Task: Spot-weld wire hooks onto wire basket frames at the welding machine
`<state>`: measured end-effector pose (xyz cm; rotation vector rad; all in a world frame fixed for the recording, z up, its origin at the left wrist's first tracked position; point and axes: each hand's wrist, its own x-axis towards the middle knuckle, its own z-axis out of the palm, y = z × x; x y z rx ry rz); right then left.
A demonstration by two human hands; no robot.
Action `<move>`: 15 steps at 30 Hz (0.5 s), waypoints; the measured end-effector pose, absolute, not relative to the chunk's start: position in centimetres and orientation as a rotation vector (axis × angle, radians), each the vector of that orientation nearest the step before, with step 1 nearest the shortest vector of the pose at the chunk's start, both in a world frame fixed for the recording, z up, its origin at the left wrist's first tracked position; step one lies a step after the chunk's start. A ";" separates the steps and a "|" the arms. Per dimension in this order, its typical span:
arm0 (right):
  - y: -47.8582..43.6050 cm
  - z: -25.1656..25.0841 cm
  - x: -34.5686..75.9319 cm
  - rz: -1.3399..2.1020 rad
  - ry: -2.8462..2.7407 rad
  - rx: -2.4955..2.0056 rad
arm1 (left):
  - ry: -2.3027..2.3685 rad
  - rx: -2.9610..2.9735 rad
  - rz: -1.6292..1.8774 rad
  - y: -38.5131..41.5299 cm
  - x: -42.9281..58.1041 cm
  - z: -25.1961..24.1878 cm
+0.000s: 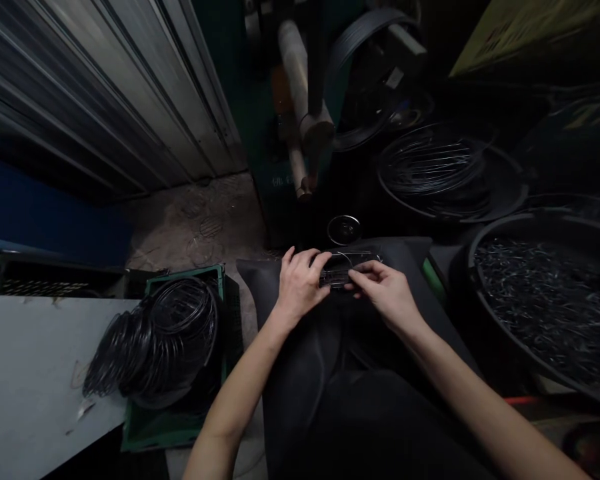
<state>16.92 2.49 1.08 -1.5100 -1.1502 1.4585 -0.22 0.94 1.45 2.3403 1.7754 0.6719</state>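
My left hand (pixel 300 280) curls its fingers and thumb around the left end of a small frame of thin metal wires (pixel 336 278) over my lap. My right hand (pixel 380 287) pinches at the frame's right side, with thumb and forefinger closed on a thin curved wire (pixel 347 257). The exact shape of the frame is partly hidden by my fingers and the dim light. Dark cloth (pixel 315 347) covers my lap beneath both hands. Just beyond them is a round metal disc (pixel 344 229), below the rod-like arm (pixel 296 67) of a machine.
To the left, a green crate (pixel 155 437) bears a stack of round wire grids (pixel 180 313) beside a pale board (pixel 35 373). At right, a large tub (pixel 485 293) holds many small bent wire pieces (pixel 550 300). Behind it, a basin (pixel 513 193) contains wire grids (pixel 430 163).
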 end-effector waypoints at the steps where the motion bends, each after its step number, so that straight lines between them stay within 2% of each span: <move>1: 2.6 1.0 16.7 1.452 -1.161 -1.509 | 1.794 2.348 0.693 0.9 -0.3 1.5; 10: 2.9 1.6 15.5 1.441 -1.196 -1.455 | 1.901 2.383 0.790 1.9 -0.8 2.3; 15: 5.2 2.0 14.4 1.267 -1.374 -1.443 | 1.927 2.397 0.816 2.7 -0.9 2.7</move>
